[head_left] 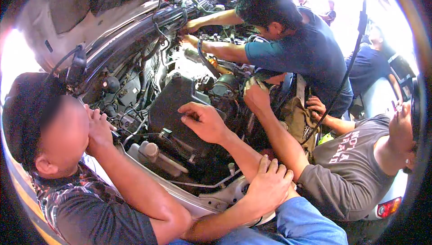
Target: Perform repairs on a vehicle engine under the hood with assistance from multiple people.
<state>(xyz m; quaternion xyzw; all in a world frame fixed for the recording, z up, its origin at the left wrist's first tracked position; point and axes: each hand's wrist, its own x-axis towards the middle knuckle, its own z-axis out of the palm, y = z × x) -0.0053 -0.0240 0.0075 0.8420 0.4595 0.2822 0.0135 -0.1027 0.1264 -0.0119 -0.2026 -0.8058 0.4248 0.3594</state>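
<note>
My right hand hovers over the black plastic cover in a vehicle's engine bay. Its fingers bend loosely, thumb and fingertips apart, with nothing visible between them. Across my right forearm rests my left hand, fingers laid over it and slightly apart. Blue denim shows below. Just beyond my right hand, a grey-shirted co-worker's hand is near a dark round engine part. Farther back, a dark-shirted co-worker's hands reach among hoses and wiring; what they touch is hidden.
Close at left, a capped person holds a hand by the mouth. The raised hood hangs overhead, and a thin dark rod slants down at right. A pale capped reservoir sits by the near body edge. More people stand behind.
</note>
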